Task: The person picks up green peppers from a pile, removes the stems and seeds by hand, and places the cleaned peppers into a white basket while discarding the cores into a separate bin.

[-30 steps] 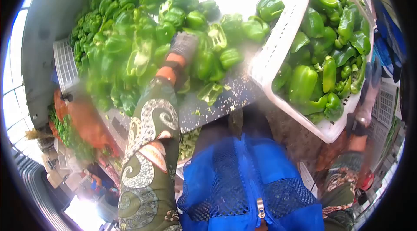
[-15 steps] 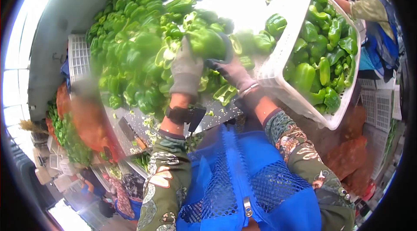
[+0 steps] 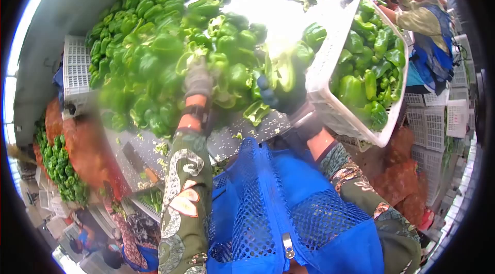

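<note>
My left hand, in a grey glove, reaches into the heap of green peppers; its partly hidden fingers are closed on a pale-cored pepper piece. Dark blue fingertips of my right hand curl round an opened green pepper whose pale inside shows, left of the white crate. This pepper is blurred by motion and glare. Another cut pepper lies on the metal table between my hands, among scattered seeds.
A white crate full of green peppers stands at the right. Beyond it, a person works at the table. A knife lies at the near left. Red mesh sacks and a white basket are on the left.
My hands have moved apart from the whole pepper they held together: the left one leftward into the heap, the right one slightly down. An opened pepper now shows at my right hand.
</note>
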`<state>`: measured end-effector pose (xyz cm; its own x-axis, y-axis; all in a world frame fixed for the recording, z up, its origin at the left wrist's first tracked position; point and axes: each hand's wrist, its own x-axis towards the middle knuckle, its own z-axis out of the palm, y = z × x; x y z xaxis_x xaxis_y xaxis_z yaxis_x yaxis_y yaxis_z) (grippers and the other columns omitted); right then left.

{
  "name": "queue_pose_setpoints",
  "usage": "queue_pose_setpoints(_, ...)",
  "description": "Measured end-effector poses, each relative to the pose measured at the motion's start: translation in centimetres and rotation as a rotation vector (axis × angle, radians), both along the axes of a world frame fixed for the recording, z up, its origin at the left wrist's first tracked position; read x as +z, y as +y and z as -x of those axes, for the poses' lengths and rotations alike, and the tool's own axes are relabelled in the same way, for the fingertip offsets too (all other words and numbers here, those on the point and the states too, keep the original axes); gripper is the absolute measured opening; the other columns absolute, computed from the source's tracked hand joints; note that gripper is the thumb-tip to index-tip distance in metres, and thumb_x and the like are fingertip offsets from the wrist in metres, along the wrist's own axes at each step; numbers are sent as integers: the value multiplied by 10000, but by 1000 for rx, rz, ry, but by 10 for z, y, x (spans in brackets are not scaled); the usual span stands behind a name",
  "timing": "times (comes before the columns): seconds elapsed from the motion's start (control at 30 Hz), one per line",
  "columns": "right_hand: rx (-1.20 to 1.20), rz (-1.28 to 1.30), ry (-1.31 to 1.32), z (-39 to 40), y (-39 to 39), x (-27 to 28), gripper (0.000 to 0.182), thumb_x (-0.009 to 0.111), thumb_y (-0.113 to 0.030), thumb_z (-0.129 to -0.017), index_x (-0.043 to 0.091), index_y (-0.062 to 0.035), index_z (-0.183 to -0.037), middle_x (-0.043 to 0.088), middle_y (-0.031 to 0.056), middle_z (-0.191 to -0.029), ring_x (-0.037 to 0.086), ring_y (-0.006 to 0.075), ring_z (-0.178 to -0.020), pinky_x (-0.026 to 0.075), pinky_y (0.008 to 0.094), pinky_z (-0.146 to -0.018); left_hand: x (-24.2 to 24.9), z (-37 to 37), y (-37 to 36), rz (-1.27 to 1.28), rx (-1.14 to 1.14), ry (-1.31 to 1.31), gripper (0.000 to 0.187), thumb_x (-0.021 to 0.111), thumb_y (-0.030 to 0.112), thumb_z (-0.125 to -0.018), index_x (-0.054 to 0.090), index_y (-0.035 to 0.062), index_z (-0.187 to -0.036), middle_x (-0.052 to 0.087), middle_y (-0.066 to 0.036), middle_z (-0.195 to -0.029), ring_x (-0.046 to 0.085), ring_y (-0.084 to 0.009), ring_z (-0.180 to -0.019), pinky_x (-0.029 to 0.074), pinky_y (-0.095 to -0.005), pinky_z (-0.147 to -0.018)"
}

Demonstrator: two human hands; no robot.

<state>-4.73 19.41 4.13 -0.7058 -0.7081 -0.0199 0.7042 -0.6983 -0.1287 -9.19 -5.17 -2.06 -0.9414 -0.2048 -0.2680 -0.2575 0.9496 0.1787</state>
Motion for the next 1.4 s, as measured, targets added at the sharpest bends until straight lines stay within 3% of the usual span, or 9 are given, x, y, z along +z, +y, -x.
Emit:
queue_pose_setpoints(0.2,-53,-183,8,-4,14,12,713,419,-603,-907,429,-22,-1320,619,212,-1054,645,268,-765,529,349,-539,121,-42,49,-678,-371,647,600,671,126,-753,468,93,-1318,457,-167,-1312,508,-334,-1141,454,-412,-939)
queue_pose_setpoints(0.3,-67,-381,221,-13,20,19,617,455,-538,-918,462,-26,-1262,628,161,-1012,650,236,-753,537,317,-544,169,-47,82,-350,-828,537,760,720,135,-696,374,110,-1372,426,-160,-1346,531,-329,-1108,488,-388,-907)
queue_pose_setpoints(0.8,-308,-1074,697,-13,29,-27,366,439,-292,-990,537,0,-1187,568,123,-1123,540,220,-1007,431,323,-893,134,-79,138,52,-398,359,407,737,279,-704,528,92,-998,555,-87,-958,627,-257,-824,514,-385,-611)
queue_pose_setpoints(0.87,-144,-725,526,-14,24,-27,428,404,-342,-993,487,-3,-1242,550,186,-1176,539,290,-1080,447,395,-920,119,-82,134,-29,-184,406,336,730,272,-722,556,91,-945,585,-101,-888,633,-279,-771,505,-387,-600)
queue_pose_setpoints(0.97,214,441,-77,-6,23,-34,530,348,-421,-994,402,-12,-1325,511,262,-1254,518,368,-1172,467,501,-937,135,-102,114,-1327,640,593,250,705,195,-797,610,17,-944,635,-5,-777,553,-115,-582,445,-254,-510)
queue_pose_setpoints(1.1,258,317,-156,-11,28,11,697,314,-552,-962,283,-25,-1417,406,333,-1337,472,463,-1197,439,630,-914,127,-198,34,-964,610,270,379,702,223,-804,623,-2,-1097,664,-73,-864,622,-150,-716,523,-254,-651)
queue_pose_setpoints(1.17,258,315,-133,-13,21,12,739,336,-584,-943,271,-29,-1427,388,341,-1347,465,481,-1195,415,660,-922,87,-258,-9,-44,104,-156,422,711,244,-799,607,22,-1143,660,-105,-940,636,-165,-795,530,-271,-703)
queue_pose_setpoints(1.3,264,223,-44,-29,-9,21,743,354,-581,-941,300,-1,-1403,442,318,-1314,494,436,-1184,425,623,-935,138,-243,39,-927,284,358,347,593,89,-879,565,7,-1215,595,-83,-1098,579,-85,-775,505,-229,-678)
queue_pose_setpoints(1.4,85,-111,166,-48,-34,35,698,337,-543,-964,364,30,-1361,537,265,-1232,572,327,-1107,466,474,-957,156,-200,82,-908,30,514,401,574,0,-845,525,-16,-1242,592,-87,-1064,560,-99,-757,471,-225,-677)
